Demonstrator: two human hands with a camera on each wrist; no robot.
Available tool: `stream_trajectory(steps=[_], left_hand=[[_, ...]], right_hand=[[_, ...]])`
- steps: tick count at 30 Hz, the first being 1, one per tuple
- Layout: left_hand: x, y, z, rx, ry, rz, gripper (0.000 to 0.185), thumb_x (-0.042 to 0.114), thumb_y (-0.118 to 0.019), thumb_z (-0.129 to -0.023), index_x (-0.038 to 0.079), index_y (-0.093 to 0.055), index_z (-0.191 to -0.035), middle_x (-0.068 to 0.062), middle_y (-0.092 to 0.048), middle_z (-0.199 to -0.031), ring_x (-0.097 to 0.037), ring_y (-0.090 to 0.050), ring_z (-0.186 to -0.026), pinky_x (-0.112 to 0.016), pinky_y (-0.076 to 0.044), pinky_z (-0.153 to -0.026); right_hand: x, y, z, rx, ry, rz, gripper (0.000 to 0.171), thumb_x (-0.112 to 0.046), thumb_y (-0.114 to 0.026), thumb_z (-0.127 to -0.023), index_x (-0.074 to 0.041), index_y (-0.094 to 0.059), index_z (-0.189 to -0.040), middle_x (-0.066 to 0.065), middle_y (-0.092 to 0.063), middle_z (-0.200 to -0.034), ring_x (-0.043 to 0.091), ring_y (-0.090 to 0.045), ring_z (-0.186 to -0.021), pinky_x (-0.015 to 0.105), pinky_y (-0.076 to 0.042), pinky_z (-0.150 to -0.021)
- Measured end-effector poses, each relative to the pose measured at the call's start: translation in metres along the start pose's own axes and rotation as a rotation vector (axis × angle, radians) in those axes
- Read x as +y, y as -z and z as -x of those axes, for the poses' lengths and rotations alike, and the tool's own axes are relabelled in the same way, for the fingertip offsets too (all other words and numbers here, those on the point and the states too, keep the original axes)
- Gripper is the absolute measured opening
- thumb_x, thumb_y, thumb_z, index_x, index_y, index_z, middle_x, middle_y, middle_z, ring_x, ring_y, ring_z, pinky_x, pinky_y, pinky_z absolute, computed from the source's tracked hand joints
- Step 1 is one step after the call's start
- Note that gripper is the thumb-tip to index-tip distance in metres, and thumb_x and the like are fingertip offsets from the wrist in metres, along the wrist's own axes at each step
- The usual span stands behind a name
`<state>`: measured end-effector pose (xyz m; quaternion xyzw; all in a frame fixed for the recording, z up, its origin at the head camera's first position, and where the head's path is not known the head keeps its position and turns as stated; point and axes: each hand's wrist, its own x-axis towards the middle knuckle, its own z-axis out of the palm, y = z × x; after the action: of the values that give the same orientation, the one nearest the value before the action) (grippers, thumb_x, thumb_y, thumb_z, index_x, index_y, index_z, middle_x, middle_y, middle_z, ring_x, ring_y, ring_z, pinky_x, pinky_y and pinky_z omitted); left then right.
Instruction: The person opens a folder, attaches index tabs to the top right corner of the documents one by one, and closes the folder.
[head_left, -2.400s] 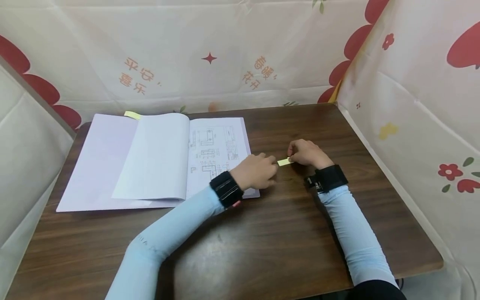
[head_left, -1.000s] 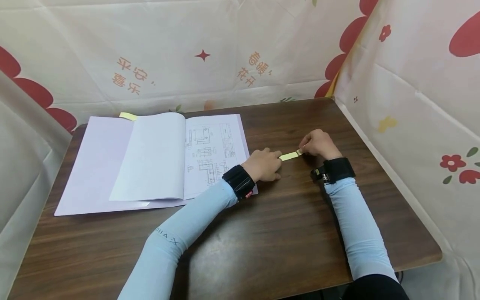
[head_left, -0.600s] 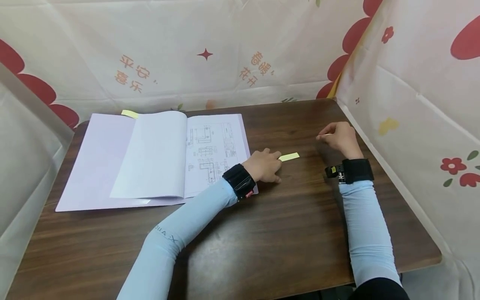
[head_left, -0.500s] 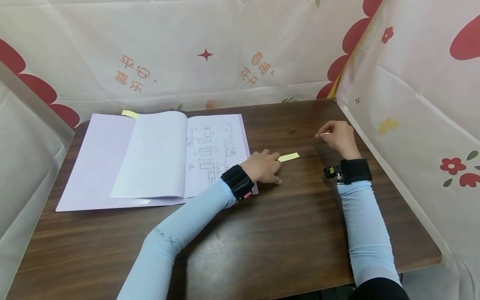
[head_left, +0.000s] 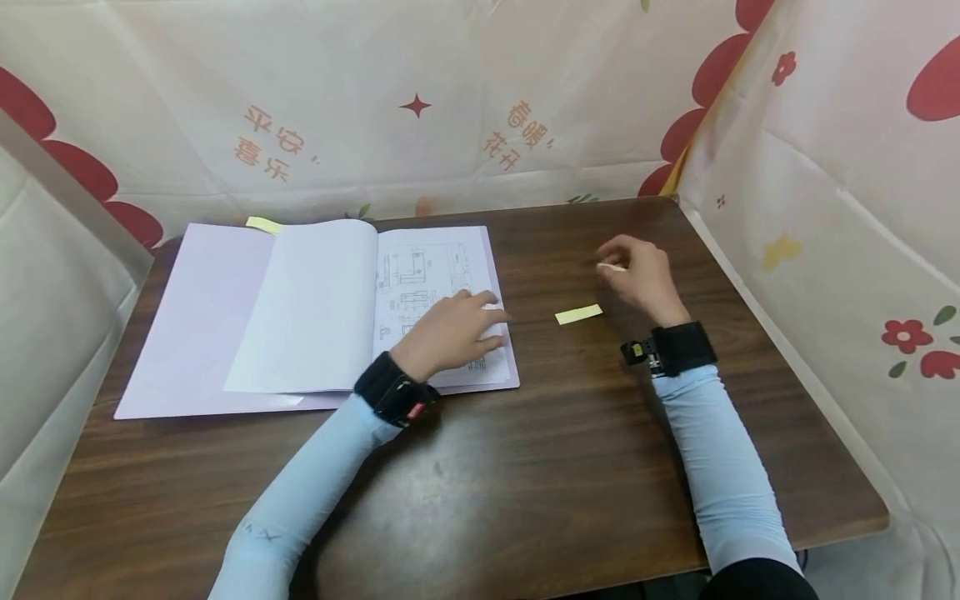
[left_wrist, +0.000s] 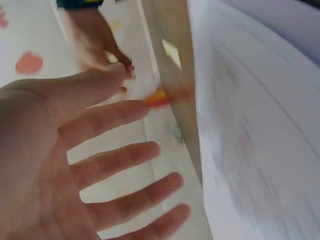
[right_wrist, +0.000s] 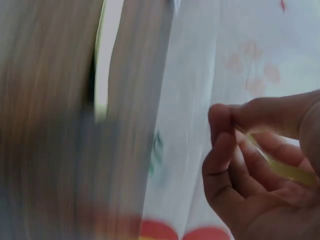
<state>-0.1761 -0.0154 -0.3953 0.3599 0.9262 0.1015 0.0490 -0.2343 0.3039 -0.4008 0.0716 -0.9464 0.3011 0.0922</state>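
Both wrist views are smeared with motion blur: beside the left hand the booklet is a pale streak with its print unreadable. The slip pinched by the right hand runs out of frame, and in the head view its far end hides behind the fingers.

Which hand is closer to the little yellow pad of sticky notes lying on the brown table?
Right. The right hand hovers just beyond the yellow sticky pad, pinching a strip; the left hand rests farther off on the open booklet.
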Motion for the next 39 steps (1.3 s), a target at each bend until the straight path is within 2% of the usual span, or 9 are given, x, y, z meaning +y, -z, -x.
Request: stream_trajectory(steps=[3, 5, 8, 11, 16, 22, 30, 33, 39], left_hand=[[-0.020, 0.001, 0.020, 0.004, 0.088, 0.012, 0.042, 0.042, -0.064, -0.101, 0.021, -0.068, -0.137, -0.007, -0.064, -0.139, -0.030, -0.062, -0.119, -0.047, -0.054, -0.097], [-0.028, 0.000, 0.027, -0.008, 0.133, 0.008, 0.043, 0.042, -0.066, -0.100, 0.022, -0.068, -0.138, -0.007, -0.064, -0.141, -0.031, -0.061, -0.120, -0.050, -0.054, -0.097], [-0.034, -0.005, 0.030, -0.040, 0.150, 0.010, 0.044, 0.041, -0.070, -0.097, 0.023, -0.068, -0.138, -0.007, -0.063, -0.140, -0.033, -0.060, -0.120, -0.052, -0.054, -0.095], [-0.036, -0.011, 0.031, -0.076, 0.144, 0.001, 0.045, 0.039, -0.074, -0.095, 0.025, -0.067, -0.138, -0.008, -0.062, -0.141, -0.034, -0.059, -0.121, -0.053, -0.055, -0.094], [-0.036, -0.018, 0.032, -0.122, 0.144, -0.017, 0.048, 0.037, -0.076, -0.093, 0.028, -0.066, -0.140, -0.008, -0.060, -0.143, -0.034, -0.058, -0.124, -0.054, -0.055, -0.093], [-0.034, -0.019, 0.031, -0.127, 0.154, 0.002, 0.050, 0.035, -0.077, -0.093, 0.028, -0.065, -0.141, -0.008, -0.061, -0.142, -0.033, -0.058, -0.122, -0.052, -0.055, -0.092], [-0.033, -0.021, 0.034, -0.133, 0.171, -0.019, 0.051, 0.037, -0.077, -0.092, 0.030, -0.064, -0.141, -0.007, -0.061, -0.143, -0.032, -0.058, -0.123, -0.052, -0.054, -0.094], [-0.032, -0.022, 0.033, -0.134, 0.165, -0.022, 0.051, 0.038, -0.077, -0.093, 0.030, -0.063, -0.141, -0.006, -0.060, -0.144, -0.032, -0.057, -0.122, -0.051, -0.053, -0.095], [-0.034, -0.021, 0.031, -0.140, 0.169, -0.045, 0.051, 0.039, -0.076, -0.094, 0.030, -0.062, -0.142, -0.006, -0.060, -0.145, -0.031, -0.056, -0.122, -0.050, -0.053, -0.095]], right_hand=[[-0.021, -0.022, -0.005, -0.046, 0.051, -0.051, 0.017, -0.010, -0.067, -0.098, -0.004, -0.077, -0.110, 0.019, -0.076, -0.110, 0.033, -0.064, -0.088, 0.040, -0.044, -0.078], [-0.034, -0.033, -0.010, -0.077, 0.065, -0.098, 0.015, -0.012, -0.068, -0.098, -0.006, -0.079, -0.107, 0.016, -0.076, -0.114, 0.029, -0.060, -0.090, 0.038, -0.042, -0.080], [-0.048, -0.047, -0.022, -0.128, 0.048, -0.167, 0.014, -0.013, -0.071, -0.098, -0.006, -0.079, -0.106, 0.013, -0.075, -0.114, 0.027, -0.062, -0.097, 0.038, -0.045, -0.082], [-0.057, -0.061, -0.042, -0.181, 0.020, -0.186, 0.015, -0.014, -0.072, -0.097, -0.006, -0.080, -0.107, 0.012, -0.075, -0.115, 0.027, -0.066, -0.104, 0.042, -0.051, -0.087], [-0.063, -0.088, -0.083, -0.256, -0.072, -0.222, 0.018, -0.016, -0.072, -0.096, -0.009, -0.078, -0.112, 0.012, -0.074, -0.118, 0.027, -0.071, -0.104, 0.043, -0.054, -0.091], [-0.066, -0.119, -0.122, -0.255, -0.244, -0.346, 0.014, -0.011, -0.073, -0.095, -0.005, -0.078, -0.107, 0.012, -0.073, -0.112, 0.022, -0.071, -0.094, 0.031, -0.059, -0.083], [-0.088, -0.147, -0.149, -0.273, -0.357, -0.352, 0.017, -0.015, -0.073, -0.096, -0.006, -0.079, -0.108, 0.011, -0.071, -0.112, 0.021, -0.071, -0.090, 0.026, -0.058, -0.079], [-0.092, -0.153, -0.156, -0.271, -0.395, -0.317, 0.015, -0.015, -0.075, -0.094, -0.006, -0.080, -0.105, 0.010, -0.072, -0.107, 0.020, -0.070, -0.083, 0.026, -0.056, -0.073], [-0.092, -0.164, -0.162, -0.249, -0.412, -0.247, 0.014, -0.015, -0.076, -0.092, -0.008, -0.082, -0.103, 0.008, -0.073, -0.099, 0.018, -0.068, -0.077, 0.025, -0.052, -0.067]])
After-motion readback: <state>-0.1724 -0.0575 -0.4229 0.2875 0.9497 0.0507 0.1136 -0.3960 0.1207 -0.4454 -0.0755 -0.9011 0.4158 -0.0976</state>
